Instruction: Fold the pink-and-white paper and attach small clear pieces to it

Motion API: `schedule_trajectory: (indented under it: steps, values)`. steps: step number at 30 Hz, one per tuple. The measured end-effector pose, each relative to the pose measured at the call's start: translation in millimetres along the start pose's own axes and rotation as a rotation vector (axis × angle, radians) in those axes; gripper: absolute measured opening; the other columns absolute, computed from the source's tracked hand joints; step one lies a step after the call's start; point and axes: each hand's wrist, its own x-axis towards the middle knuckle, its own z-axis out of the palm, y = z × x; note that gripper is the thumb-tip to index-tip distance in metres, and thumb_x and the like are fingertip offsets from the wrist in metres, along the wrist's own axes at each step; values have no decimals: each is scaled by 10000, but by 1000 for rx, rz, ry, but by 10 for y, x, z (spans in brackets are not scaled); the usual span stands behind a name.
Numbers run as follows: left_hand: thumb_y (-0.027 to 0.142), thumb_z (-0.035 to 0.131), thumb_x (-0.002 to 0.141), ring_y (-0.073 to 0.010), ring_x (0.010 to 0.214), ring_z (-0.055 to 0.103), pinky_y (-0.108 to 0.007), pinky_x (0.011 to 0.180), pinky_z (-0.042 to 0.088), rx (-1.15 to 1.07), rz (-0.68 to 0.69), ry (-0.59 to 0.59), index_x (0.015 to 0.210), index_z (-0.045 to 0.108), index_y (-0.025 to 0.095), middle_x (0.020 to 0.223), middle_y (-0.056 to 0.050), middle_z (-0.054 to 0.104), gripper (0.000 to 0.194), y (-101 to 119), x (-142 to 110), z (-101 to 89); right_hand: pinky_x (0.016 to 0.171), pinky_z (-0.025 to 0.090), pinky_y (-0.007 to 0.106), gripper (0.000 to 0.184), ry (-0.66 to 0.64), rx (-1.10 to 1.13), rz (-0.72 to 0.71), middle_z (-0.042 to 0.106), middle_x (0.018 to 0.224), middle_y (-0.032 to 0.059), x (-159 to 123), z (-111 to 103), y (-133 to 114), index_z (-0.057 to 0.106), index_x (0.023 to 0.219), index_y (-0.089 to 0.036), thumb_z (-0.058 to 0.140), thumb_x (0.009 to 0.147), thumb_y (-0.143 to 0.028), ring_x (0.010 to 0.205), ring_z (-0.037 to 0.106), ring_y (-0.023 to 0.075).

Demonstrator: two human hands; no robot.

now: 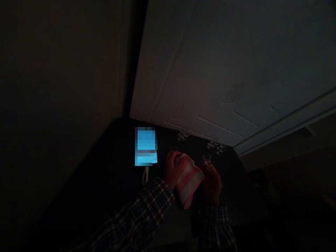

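Note:
In dim light, my left hand (173, 169) is closed around a red-and-white striped cloth (189, 180) that hangs down toward me. My right hand (213, 183) grips a small clear stemmed glass (207, 159), its bowl standing above the fingers. The cloth's right edge reaches close to the right hand; whether it touches the glass is too dark to tell. Behind the hands, small clear glass pieces (183, 133) form one cluster, and more of them (216, 145) are grouped to the right, near the panel.
A device with a bright blue screen (146, 143), blurred out, lies left of my hands with a white cable (145, 175) at its near end. The dark tabletop (115, 157) meets a pale panel with heart patterns (210, 70) behind. A brown wall surface (60, 70) rises at left.

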Motion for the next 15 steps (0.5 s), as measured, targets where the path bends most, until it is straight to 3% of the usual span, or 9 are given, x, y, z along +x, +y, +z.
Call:
schedule_trajectory:
  steps: [4, 10, 15]
  values:
    - [247, 512, 730, -149, 807, 517, -286, 729, 429, -14, 8, -17, 825, 532, 196, 845, -13, 533, 110, 31, -15, -13, 754, 410, 324, 201, -96, 250, 89, 526, 925, 50, -1, 75, -1, 524, 755, -202, 382, 798, -337, 840, 512, 183]
    - [288, 486, 769, -136, 805, 518, -267, 741, 432, -51, 49, -33, 798, 544, 192, 841, -19, 533, 115, 66, -26, -16, 712, 402, 274, 216, -124, 160, 120, 511, 892, 36, 9, 140, 2, 561, 686, -181, 436, 790, -323, 794, 487, 157]
    - [309, 468, 789, -140, 849, 517, -272, 781, 430, -53, 74, -62, 774, 559, 181, 868, -32, 525, 159, 49, -19, 4, 740, 392, 275, 194, -125, 92, 122, 527, 891, 41, -2, 153, -13, 579, 764, -175, 450, 797, -317, 824, 481, 161]
